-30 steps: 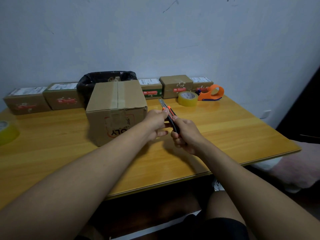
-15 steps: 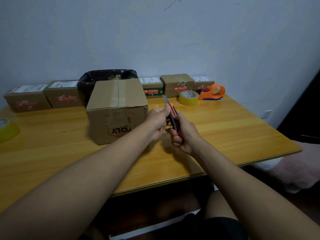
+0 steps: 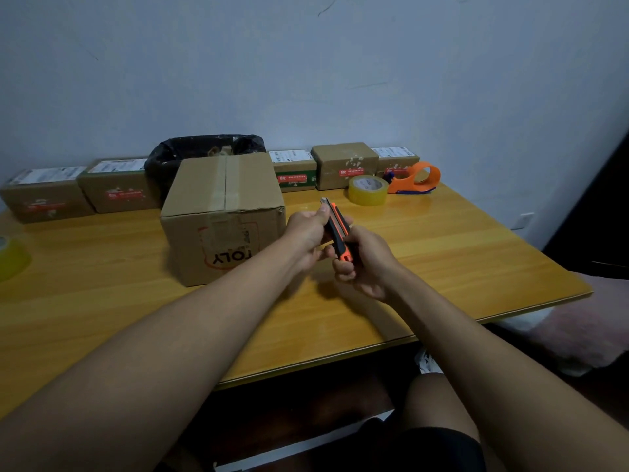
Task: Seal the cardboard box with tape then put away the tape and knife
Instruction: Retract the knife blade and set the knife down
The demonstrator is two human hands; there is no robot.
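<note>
Holding the knife [image 3: 336, 233] in both hands at frame centre, just right of the box [image 3: 223, 216]. Right hand [image 3: 366, 264] wrapped round the orange lower handle; left hand [image 3: 308, 231] pinching the upper body near the tip, thumb along the side. Blade reduced to a short stub at the tip, against a clearly longer exposed length one second ago: judged as retraction of the blade, nearly complete. Knife also raised and tilted more upright than in the earliest frame, with both hands drawn slightly closer together. Box unchanged at centre left on the table [image 3: 459, 253], a tape strip running along its top seam and down the front face; sealing judged finished. Tape roll [image 3: 367, 190] and orange dispenser [image 3: 413, 178] resting at upper right of the table, in the same places as before, untouched. Second roll [image 3: 12, 258] partly cut off at the left frame edge. Row of small parcels and a black-lined bin [image 3: 204, 155] along the wall, unmoved. Remaining work judged as stowing: knife first, once closed, then tape.
</note>
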